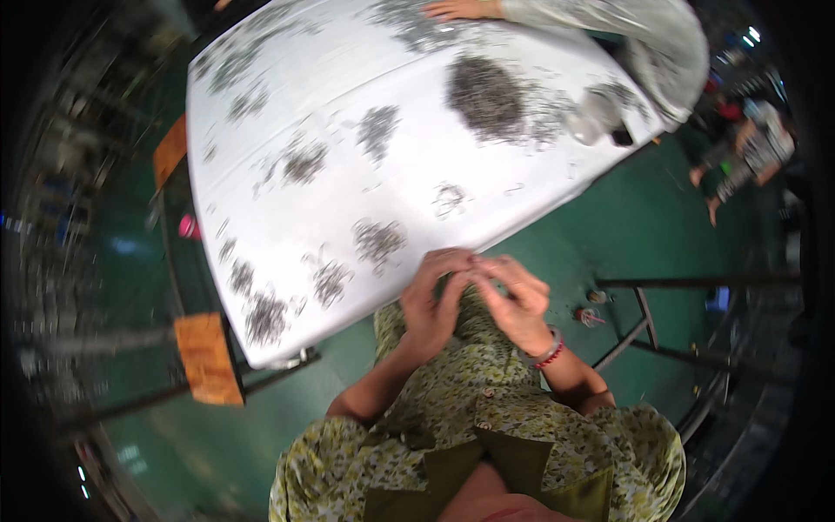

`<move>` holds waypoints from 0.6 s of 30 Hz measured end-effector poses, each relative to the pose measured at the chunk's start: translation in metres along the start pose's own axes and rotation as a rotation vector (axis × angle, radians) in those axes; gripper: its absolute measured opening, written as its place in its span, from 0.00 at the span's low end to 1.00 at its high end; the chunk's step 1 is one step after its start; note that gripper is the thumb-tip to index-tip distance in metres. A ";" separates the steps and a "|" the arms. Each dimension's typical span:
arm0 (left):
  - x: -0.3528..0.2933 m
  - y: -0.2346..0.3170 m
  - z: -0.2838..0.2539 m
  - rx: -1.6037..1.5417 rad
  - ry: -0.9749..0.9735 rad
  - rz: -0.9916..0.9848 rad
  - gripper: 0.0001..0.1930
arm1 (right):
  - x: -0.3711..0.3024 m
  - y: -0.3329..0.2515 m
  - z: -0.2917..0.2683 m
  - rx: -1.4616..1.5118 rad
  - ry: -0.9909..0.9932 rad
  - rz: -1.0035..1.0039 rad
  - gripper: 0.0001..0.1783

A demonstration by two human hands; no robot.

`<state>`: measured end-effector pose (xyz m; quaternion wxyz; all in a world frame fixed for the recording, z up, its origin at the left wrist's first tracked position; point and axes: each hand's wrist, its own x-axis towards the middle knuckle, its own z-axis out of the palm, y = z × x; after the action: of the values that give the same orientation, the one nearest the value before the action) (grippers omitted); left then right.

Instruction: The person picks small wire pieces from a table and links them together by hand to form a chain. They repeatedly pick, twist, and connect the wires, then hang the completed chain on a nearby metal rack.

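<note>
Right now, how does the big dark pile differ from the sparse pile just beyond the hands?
The big pile is dense and dark; the sparse pile is loose, with white showing through. The big pile covers far more area than the sparse pile. The sparse pile lies nearer the left hand than the big pile does. Both rest on the white table.

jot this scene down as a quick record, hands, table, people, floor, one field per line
hands: left hand and right hand raised, fingertips together by the white table
held: too small and blurred to tell
right wrist: red bracelet
on table: scattered clusters of small dark pieces; largest pile toward the far side
people: co-worker's hand at the far side; another person off to the right
floor: green floor
</note>
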<state>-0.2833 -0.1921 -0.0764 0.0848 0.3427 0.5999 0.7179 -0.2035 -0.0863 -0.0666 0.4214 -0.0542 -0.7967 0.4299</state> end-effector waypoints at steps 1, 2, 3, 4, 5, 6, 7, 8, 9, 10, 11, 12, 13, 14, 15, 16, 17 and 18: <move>-0.002 0.000 0.001 -0.063 0.026 -0.016 0.06 | 0.002 0.000 -0.003 0.019 0.008 0.039 0.12; 0.003 0.008 0.002 -0.100 0.025 -0.011 0.06 | 0.009 -0.001 -0.007 0.033 0.009 0.083 0.12; 0.005 0.015 0.002 -0.126 0.030 0.000 0.06 | 0.015 -0.001 -0.011 0.100 0.023 0.254 0.11; 0.006 0.016 0.001 -0.116 0.002 0.018 0.07 | 0.026 0.005 -0.013 0.094 0.007 0.226 0.11; 0.006 0.015 -0.002 -0.098 -0.017 0.031 0.07 | 0.041 0.017 -0.011 0.096 -0.018 0.203 0.11; 0.004 0.014 -0.004 -0.069 -0.030 0.043 0.07 | 0.055 0.031 -0.003 0.109 -0.048 0.181 0.11; 0.000 0.013 -0.007 -0.059 -0.031 0.026 0.07 | 0.069 0.045 0.016 0.092 -0.149 0.096 0.10; -0.002 0.014 -0.011 -0.041 -0.034 0.009 0.07 | 0.082 0.058 0.042 0.080 -0.247 0.011 0.09; -0.004 0.014 -0.016 -0.024 -0.033 -0.007 0.07 | 0.090 0.074 0.075 0.037 -0.316 -0.083 0.08; -0.005 0.014 -0.016 -0.009 -0.053 -0.010 0.07 | 0.095 0.092 0.095 -0.023 -0.364 -0.173 0.07; -0.008 0.013 -0.016 0.011 -0.063 -0.015 0.06 | 0.099 0.108 0.110 -0.158 -0.427 -0.230 0.06; -0.010 0.012 -0.016 0.035 -0.070 -0.028 0.06 | 0.099 0.123 0.124 -0.291 -0.492 -0.277 0.06; -0.011 0.014 -0.015 0.077 -0.073 -0.024 0.06 | 0.097 0.132 0.135 -0.400 -0.555 -0.318 0.05; -0.013 0.016 -0.019 0.092 -0.065 -0.001 0.06 | 0.093 0.138 0.148 -0.424 -0.543 -0.342 0.05; -0.015 0.017 -0.021 0.105 -0.055 0.011 0.05 | 0.089 0.142 0.157 -0.445 -0.539 -0.358 0.05; -0.014 0.018 -0.022 0.117 -0.048 0.021 0.05 | 0.086 0.149 0.163 -0.468 -0.533 -0.372 0.05; -0.016 0.017 -0.024 0.103 -0.023 0.021 0.06 | 0.087 0.142 0.168 -0.546 -0.614 -0.365 0.05; -0.015 0.017 -0.024 0.118 -0.023 0.013 0.05 | 0.090 0.139 0.167 -0.627 -0.692 -0.359 0.05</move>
<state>-0.2816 -0.2243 -0.0677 0.0666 0.3591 0.6378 0.6781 -0.4188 -0.0658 -0.1583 0.1633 0.1053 -0.9774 0.0831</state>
